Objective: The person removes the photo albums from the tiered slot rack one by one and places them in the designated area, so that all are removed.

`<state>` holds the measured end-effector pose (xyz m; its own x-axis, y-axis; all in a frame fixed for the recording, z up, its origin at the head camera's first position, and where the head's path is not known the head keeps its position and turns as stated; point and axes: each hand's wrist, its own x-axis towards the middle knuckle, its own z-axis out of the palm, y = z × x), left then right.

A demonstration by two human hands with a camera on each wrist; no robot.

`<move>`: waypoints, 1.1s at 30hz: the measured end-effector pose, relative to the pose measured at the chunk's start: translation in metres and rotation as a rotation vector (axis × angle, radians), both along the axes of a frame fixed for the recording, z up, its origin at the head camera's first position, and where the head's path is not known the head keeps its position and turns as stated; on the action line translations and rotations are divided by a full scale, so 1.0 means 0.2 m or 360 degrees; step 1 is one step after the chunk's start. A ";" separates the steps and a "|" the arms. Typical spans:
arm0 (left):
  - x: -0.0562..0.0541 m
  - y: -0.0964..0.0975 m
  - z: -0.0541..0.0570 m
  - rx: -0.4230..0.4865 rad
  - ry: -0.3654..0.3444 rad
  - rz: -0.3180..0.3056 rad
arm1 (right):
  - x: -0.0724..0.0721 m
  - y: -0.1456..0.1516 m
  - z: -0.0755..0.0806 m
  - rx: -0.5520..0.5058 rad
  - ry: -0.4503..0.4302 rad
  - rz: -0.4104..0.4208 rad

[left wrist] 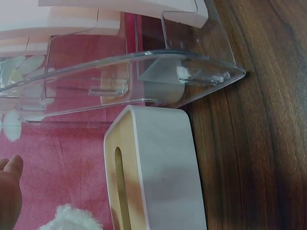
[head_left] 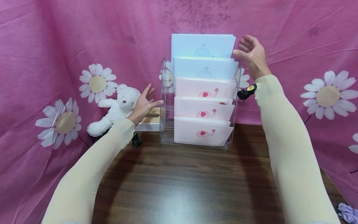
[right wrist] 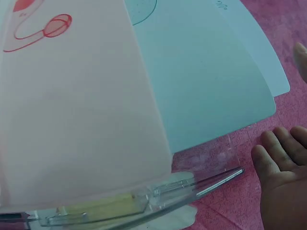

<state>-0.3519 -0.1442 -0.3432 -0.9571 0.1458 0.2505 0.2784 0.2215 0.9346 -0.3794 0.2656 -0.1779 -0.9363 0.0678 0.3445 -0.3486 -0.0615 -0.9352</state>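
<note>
L hand (head_left: pixel 143 106), R hand (head_left: pixel 254 56) flank rack (head_left: pixel 167 140); pink fldrs (head_left: pixel 193 106) w/ elephant pics (head_left: pixel 203 133)

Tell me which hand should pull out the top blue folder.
Right, most likely: the right hand is empty and level with the top blue folder, close to its edge. The left hand is lower, by the far side of the rack.

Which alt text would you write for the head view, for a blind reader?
A person's left hand and right hand are raised on either side of a clear rack holding two tiers of blue folders above three of pink folders, on a wooden table. A white plush bear sits left of it before pink flowered cloth.
</note>
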 end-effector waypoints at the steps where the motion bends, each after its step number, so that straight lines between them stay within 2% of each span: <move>1: 0.00 0.01 0.00 0.0005 -0.0007 0.0003 | -0.01 0.00 0.01 0.0024 -0.0016 -0.0007; 9: -0.01 0.05 0.02 0.0027 -0.0112 0.0026 | -0.03 -0.02 0.06 -0.0011 -0.0120 0.0016; 14: 0.00 0.07 0.01 0.0053 -0.0146 0.0079 | -0.05 -0.06 0.08 0.0138 -0.0233 -0.0047; 17: 0.01 0.07 0.01 0.0108 -0.0139 0.0092 | -0.06 -0.09 0.09 0.0163 -0.0282 -0.0077; 24: 0.03 0.07 0.01 0.0065 -0.0136 0.0140 | -0.05 -0.12 0.13 0.0183 -0.0275 -0.0155; 29: 0.05 0.09 -0.01 0.0125 -0.0178 0.0156 | -0.05 -0.15 0.13 0.0263 -0.0257 -0.0174; 33: 0.07 0.10 -0.01 0.0137 -0.0170 0.0183 | -0.06 -0.17 0.14 0.0304 -0.0275 -0.0183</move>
<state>-0.3388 -0.1235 -0.3456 -0.9880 0.0165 0.1536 0.1542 0.1637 0.9744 -0.3906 0.2315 -0.1504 -0.9722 0.1263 0.1974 -0.1777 0.1520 -0.9723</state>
